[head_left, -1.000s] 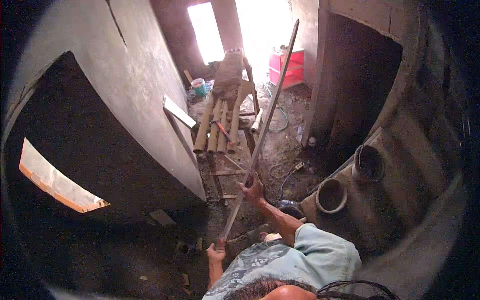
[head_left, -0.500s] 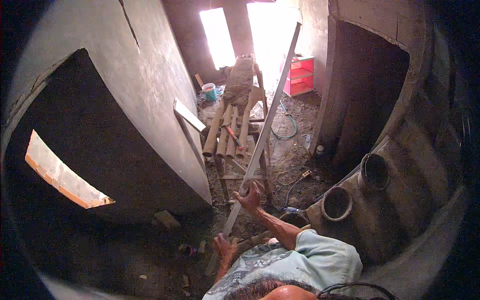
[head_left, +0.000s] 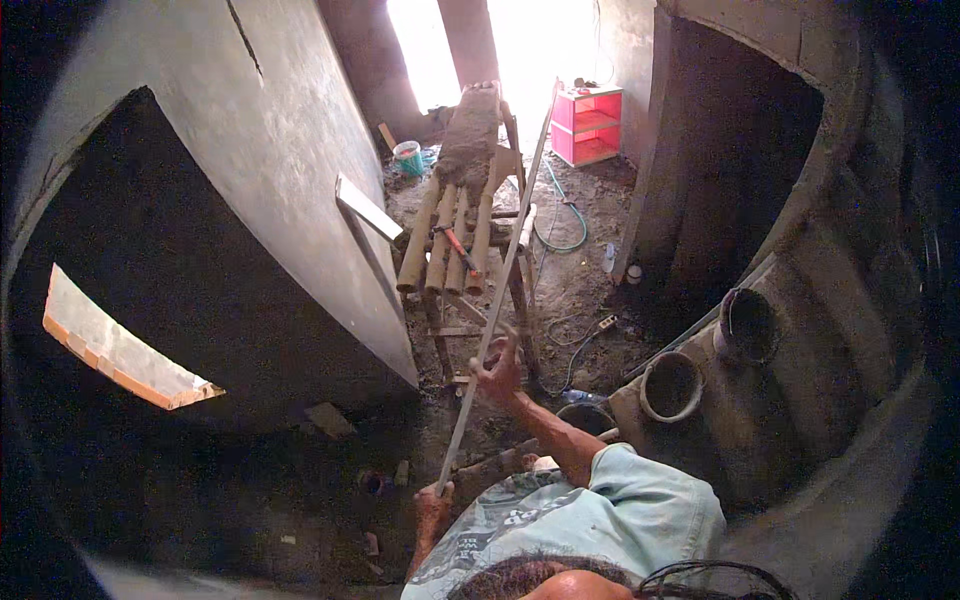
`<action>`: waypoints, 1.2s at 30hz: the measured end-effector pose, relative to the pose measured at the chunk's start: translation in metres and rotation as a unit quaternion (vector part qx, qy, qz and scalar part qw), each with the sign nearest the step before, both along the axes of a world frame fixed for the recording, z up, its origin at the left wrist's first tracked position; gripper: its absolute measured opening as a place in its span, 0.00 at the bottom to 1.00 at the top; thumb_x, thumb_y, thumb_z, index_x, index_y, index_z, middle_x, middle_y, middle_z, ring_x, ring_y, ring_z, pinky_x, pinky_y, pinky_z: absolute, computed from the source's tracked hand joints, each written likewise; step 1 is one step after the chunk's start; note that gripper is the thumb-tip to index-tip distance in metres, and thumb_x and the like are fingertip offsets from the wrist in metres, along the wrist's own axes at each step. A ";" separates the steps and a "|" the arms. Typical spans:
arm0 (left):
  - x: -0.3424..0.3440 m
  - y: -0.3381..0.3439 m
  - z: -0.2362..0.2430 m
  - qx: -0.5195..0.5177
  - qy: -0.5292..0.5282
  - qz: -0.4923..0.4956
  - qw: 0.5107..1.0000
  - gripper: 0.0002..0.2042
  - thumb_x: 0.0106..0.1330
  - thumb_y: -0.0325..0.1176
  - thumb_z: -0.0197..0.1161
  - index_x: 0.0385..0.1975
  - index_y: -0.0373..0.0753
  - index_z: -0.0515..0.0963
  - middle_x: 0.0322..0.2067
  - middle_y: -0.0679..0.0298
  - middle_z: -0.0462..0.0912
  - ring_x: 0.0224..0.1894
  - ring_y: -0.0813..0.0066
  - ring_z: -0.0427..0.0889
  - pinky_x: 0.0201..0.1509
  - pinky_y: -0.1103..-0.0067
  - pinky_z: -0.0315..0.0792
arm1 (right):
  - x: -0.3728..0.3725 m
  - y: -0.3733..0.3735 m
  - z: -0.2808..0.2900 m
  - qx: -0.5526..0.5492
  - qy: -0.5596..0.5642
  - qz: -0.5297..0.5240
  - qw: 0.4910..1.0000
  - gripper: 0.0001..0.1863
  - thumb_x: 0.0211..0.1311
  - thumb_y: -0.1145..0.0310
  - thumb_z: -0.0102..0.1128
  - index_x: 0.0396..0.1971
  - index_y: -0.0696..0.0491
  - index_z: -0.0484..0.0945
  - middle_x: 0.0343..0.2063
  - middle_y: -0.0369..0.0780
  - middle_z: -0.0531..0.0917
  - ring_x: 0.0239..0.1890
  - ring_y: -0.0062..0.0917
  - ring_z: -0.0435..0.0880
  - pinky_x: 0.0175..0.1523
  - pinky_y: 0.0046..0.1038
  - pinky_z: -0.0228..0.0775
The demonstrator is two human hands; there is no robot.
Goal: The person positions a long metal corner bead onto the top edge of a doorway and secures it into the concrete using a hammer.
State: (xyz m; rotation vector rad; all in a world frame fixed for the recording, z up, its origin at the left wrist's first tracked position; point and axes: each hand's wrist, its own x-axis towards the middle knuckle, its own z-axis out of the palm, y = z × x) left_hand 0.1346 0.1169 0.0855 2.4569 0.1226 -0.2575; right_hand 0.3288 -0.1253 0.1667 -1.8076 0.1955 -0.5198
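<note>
A long, narrow metal bar (head_left: 462, 424) stretches from my waist up toward the bright opening, slanting up to the right. My left hand (head_left: 432, 500) grips its lower end beside my shirt. Farther along it, my right hand (head_left: 497, 365) is curled round the bar. Beyond my hands stands a wooden trestle (head_left: 455, 330) bearing a bundle of tan poles (head_left: 408, 268) and a rough, dirt-caked board (head_left: 467, 125). A hammer with an orange handle (head_left: 456, 245) lies across the poles, just left of the bar.
Concrete steps (head_left: 810, 340) at right hold two buckets (head_left: 672, 415). A pink shelf (head_left: 585, 135), hose (head_left: 560, 244), power strip (head_left: 605, 324) and teal bucket (head_left: 408, 166) are on the rubble-strewn floor. A white board (head_left: 368, 205) leans on the left wall, near a dark doorway (head_left: 200, 260).
The bar's far end has swung left and down, and the bar now shows a narrower face. My left hand has shifted slightly down and left. The view has shifted a little.
</note>
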 end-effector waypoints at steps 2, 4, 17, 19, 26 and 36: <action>-0.007 0.011 -0.018 0.007 0.017 -0.001 1.000 0.25 0.58 0.57 0.59 0.29 0.36 0.80 0.24 0.48 0.80 0.31 0.49 0.82 0.34 0.62 0.72 | 0.015 -0.004 -0.013 0.036 -0.071 -0.059 0.995 0.39 0.50 0.60 0.68 0.59 0.54 0.56 0.26 0.41 0.77 0.30 0.30 0.80 0.35 0.35 0.73; -0.013 0.014 -0.024 0.013 0.034 0.001 0.999 0.26 0.57 0.58 0.58 0.28 0.36 0.80 0.23 0.49 0.80 0.31 0.50 0.82 0.33 0.62 0.72 | 0.021 -0.014 -0.010 0.052 -0.025 -0.022 0.998 0.36 0.52 0.58 0.67 0.58 0.54 0.60 0.28 0.41 0.79 0.32 0.29 0.81 0.35 0.34 0.73; -0.019 0.005 0.034 -0.082 -0.017 0.006 0.997 0.23 0.53 0.56 0.65 0.29 0.38 0.77 0.21 0.55 0.79 0.25 0.59 0.81 0.31 0.67 0.72 | 0.055 -0.033 -0.017 0.103 0.021 0.039 0.994 0.23 0.52 0.60 0.68 0.42 0.58 0.73 0.30 0.40 0.82 0.30 0.22 0.81 0.32 0.25 0.74; -0.021 -0.001 0.053 -0.044 -0.058 0.017 0.997 0.22 0.53 0.55 0.65 0.30 0.38 0.76 0.22 0.54 0.80 0.27 0.56 0.82 0.31 0.66 0.73 | 0.061 -0.032 -0.013 0.119 -0.020 0.045 0.992 0.23 0.51 0.60 0.69 0.40 0.59 0.73 0.31 0.41 0.82 0.30 0.23 0.81 0.34 0.27 0.75; -0.021 0.010 0.048 0.045 -0.116 0.028 0.992 0.20 0.58 0.53 0.60 0.29 0.39 0.75 0.21 0.53 0.79 0.26 0.50 0.80 0.28 0.64 0.70 | 0.074 -0.038 -0.017 0.009 0.007 -0.032 0.999 0.25 0.44 0.60 0.72 0.38 0.58 0.71 0.30 0.43 0.81 0.31 0.25 0.81 0.35 0.30 0.74; -0.021 0.031 0.050 -0.167 0.108 -0.052 0.979 0.23 0.69 0.52 0.48 0.24 0.36 0.74 0.16 0.69 0.66 0.20 0.79 0.63 0.23 0.73 0.59 | 0.054 -0.040 -0.003 -0.012 0.015 -0.055 0.998 0.23 0.42 0.65 0.66 0.38 0.58 0.69 0.21 0.43 0.79 0.26 0.30 0.82 0.30 0.33 0.73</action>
